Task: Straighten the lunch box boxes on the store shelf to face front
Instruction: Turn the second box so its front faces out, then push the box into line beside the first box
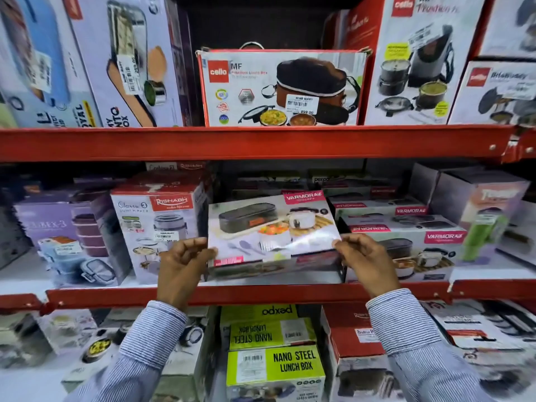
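A flat Varmora lunch box box (269, 227) with a pink logo sits on the middle shelf, its picture face tilted up toward me. My left hand (181, 266) pinches its lower left corner. My right hand (367, 261) grips its lower right corner. The box rests on top of another flat box (275, 268) at the shelf's front. Both sleeves are blue striped.
A Rishabh box (158, 227) stands just left, a stack of Varmora boxes (406, 236) just right. The red shelf rail (261, 294) runs below my hands. A Cello box (278, 88) stands on the shelf above; green Nano Steel boxes (275, 367) sit below.
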`<state>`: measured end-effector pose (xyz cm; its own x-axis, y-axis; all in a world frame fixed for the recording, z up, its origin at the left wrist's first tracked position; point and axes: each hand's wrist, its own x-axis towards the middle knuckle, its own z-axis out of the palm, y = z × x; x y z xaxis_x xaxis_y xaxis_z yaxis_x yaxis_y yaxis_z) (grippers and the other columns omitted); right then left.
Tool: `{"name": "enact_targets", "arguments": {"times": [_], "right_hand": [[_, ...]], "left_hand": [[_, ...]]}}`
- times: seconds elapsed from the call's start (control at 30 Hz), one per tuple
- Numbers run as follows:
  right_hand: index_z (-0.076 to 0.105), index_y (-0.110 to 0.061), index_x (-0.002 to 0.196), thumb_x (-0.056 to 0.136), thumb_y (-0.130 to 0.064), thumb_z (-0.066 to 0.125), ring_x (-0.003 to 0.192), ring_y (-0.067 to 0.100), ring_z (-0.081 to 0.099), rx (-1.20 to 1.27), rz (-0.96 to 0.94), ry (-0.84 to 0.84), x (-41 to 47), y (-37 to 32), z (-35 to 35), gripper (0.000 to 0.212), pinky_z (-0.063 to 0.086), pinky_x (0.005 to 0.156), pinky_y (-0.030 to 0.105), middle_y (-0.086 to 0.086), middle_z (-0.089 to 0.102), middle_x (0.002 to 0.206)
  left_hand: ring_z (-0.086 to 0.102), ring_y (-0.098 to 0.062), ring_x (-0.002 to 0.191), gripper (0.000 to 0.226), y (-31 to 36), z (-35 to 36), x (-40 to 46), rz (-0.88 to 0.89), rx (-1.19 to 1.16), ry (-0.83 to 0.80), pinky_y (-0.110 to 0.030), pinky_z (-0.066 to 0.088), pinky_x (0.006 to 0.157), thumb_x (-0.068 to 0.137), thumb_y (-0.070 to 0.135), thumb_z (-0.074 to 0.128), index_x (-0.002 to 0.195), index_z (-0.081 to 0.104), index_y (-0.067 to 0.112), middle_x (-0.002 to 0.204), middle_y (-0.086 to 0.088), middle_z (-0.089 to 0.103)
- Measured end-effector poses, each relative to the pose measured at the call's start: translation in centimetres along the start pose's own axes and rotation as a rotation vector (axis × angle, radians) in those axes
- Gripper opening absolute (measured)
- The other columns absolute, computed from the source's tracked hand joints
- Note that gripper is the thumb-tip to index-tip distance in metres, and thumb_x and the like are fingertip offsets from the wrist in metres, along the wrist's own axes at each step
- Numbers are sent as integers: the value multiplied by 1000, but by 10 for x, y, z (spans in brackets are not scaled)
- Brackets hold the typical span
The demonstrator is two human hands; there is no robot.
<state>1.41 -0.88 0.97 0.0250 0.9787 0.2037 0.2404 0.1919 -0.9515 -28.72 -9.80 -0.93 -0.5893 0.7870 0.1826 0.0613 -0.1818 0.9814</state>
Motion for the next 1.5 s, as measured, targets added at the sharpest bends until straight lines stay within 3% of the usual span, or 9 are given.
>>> {"name": "enact_targets", "arguments": {"times": [0.13,0.33,0.5,0.73,0.9,1.13,1.3,1.43,1.5], "right_hand": [[69,-20,87,79,-16,74,82,20,69,-103,2,-4,5,11,5,11,57,86,43,9,77,94],[68,-16,106,77,-16,74,64,-1,58,-351,15,-11,12,33,19,30,37,56,5,3,78,101],[69,-4,101,77,-16,73,85,21,72,-472,10,-12,10,47,27,27,55,82,27,12,77,98],[72,-3,100,80,-18,72,89,21,72,-517,-47,-6,10,53,29,25,48,77,19,14,77,101],[62,-2,126,81,-16,74,106,24,70,-454,-68,-18,9,53,29,49,54,94,31,16,71,121],[63,-2,125,81,-16,73,108,24,70,-437,-102,-13,6,57,24,47,54,96,33,16,71,121],[63,-2,124,81,-17,73,106,23,70,-431,-112,-18,1,58,20,47,54,97,37,16,72,120],[65,-6,124,80,-16,74,99,18,72,-369,-130,-11,-7,55,14,46,56,93,34,11,74,116],[68,-10,120,80,-13,73,92,9,72,-303,-147,15,-14,58,4,41,56,84,18,4,75,111]], "left_hand": [[70,-17,89,49,-15,2,3,61,66,-15,-28,61,80,74,-15,74,106,65,21,99,2,75],[72,-22,104,43,-34,13,7,86,180,36,-33,59,89,76,-14,72,109,64,12,107,-7,75],[72,-29,107,42,-51,17,9,28,194,29,-27,60,88,75,-18,68,105,64,12,107,-15,76],[73,-25,104,46,-61,8,11,25,223,43,-43,58,96,72,-11,74,113,67,10,110,-11,77],[71,-20,108,62,-60,6,15,36,196,-23,-20,59,87,73,-11,76,131,62,7,117,-8,74],[73,-23,103,50,-60,10,13,60,259,-10,-46,57,100,75,-4,79,121,67,11,108,-10,78],[73,2,90,50,-61,7,8,76,264,-23,-36,59,93,73,2,83,101,66,40,89,18,77],[72,-3,93,52,-61,6,3,129,280,44,-21,59,85,72,9,86,118,69,27,105,2,78],[73,-9,92,49,-61,7,-4,254,298,149,-22,61,82,74,13,85,118,69,27,108,4,76]]}}
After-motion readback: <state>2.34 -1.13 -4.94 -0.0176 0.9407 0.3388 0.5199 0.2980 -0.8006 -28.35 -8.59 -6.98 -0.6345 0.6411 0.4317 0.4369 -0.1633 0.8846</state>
